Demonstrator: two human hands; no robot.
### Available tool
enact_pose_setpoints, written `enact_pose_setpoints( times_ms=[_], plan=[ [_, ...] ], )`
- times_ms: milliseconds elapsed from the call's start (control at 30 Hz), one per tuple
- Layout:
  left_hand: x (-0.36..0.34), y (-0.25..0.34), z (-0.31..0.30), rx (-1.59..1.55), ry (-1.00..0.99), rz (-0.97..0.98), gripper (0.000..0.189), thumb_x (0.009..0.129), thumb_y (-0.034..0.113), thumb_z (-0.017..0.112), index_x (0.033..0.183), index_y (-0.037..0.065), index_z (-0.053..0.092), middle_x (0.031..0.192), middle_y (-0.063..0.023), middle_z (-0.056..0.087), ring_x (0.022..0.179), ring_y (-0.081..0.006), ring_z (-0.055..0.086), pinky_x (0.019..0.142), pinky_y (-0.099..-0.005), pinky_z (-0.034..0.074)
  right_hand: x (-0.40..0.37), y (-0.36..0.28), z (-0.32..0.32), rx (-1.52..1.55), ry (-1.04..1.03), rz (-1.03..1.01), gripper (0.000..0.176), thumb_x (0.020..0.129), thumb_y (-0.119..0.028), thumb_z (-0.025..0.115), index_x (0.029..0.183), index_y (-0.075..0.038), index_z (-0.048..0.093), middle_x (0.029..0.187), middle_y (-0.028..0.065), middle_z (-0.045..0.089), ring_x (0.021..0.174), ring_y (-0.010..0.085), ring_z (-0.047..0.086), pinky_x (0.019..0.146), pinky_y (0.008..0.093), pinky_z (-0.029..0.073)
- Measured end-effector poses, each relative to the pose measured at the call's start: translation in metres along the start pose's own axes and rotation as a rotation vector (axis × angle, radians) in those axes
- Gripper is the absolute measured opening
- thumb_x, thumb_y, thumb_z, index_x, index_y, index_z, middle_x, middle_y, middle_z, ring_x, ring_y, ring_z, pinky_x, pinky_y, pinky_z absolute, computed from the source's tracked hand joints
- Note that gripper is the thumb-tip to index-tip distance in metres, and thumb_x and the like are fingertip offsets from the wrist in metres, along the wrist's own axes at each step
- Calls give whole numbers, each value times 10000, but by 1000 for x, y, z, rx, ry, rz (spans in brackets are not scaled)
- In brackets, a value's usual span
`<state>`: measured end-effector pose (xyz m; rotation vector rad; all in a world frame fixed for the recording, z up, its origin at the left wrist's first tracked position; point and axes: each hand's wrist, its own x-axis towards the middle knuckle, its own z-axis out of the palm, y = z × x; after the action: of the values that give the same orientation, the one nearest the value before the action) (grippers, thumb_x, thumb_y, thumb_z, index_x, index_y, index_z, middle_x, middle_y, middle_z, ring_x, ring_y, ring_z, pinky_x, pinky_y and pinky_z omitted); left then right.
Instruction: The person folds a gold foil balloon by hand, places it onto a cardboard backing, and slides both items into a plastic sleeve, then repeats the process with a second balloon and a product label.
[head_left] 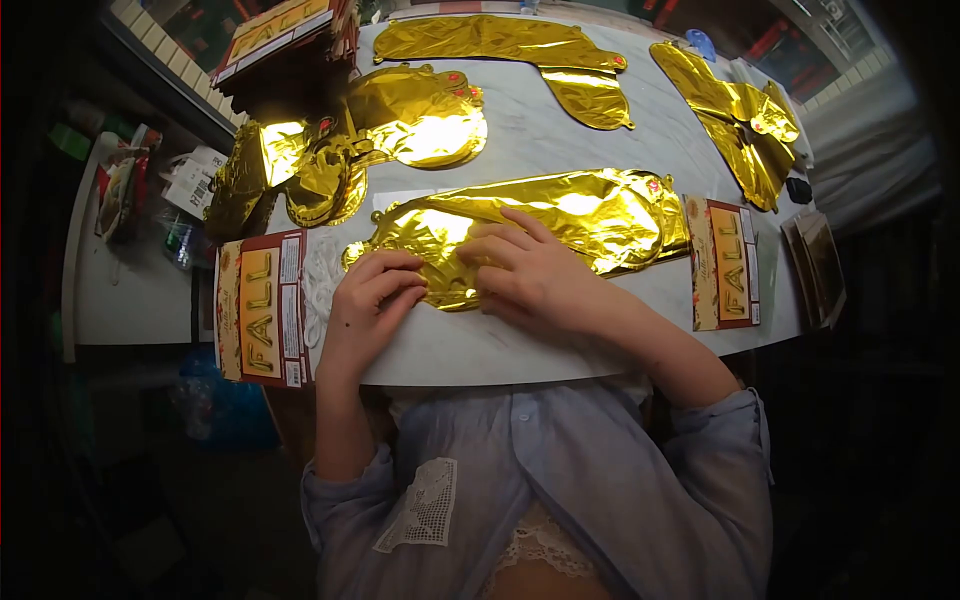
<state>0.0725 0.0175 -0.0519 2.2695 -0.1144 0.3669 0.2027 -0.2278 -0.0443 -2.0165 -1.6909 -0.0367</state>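
A flat, uninflated gold foil balloon (570,215) lies across the table in front of me, on top of more gold foil at its right end. My left hand (372,300) is at its lower left edge, thumb and fingers drawn together on the foil. Over the middle of the same balloon is my right hand (530,270), its fingers bent and spread apart against the shiny surface; the thumb side is partly hidden. Beside my left hand lies a bundle of white string (322,280).
Printed FALL cards lie at the left (262,310) and right (724,262), with a tall card stack (275,50) behind. More gold balloons sit at the back left (420,115), the back (500,38) and the right (735,115). Brown packets (815,268) stand at the table's right edge.
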Motion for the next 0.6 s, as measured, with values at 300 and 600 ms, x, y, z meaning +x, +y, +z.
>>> enact_pose_setpoints(
  times_ms=[300, 600],
  plan=[
    [1, 17, 4, 61, -28, 69, 151, 831, 51, 842, 958, 19, 769, 1128, -102, 740, 1093, -303, 697, 950, -404, 552, 4, -2, 0, -13, 31, 75, 293, 872, -218, 798, 1111, -113, 664, 1153, 62, 644, 1204, 300, 611, 1220, 523, 381],
    [-1, 24, 29, 86, -22, 114, 222, 788, 118, 895, 932, 25, 753, 1127, -102, 739, 1079, -316, 695, 929, -417, 552, -51, -40, -24, -138, 24, 270, 404, 903, -199, 774, 1263, -39, 684, 1204, 94, 658, 1121, 294, 631, 1020, 419, 516]
  ],
)
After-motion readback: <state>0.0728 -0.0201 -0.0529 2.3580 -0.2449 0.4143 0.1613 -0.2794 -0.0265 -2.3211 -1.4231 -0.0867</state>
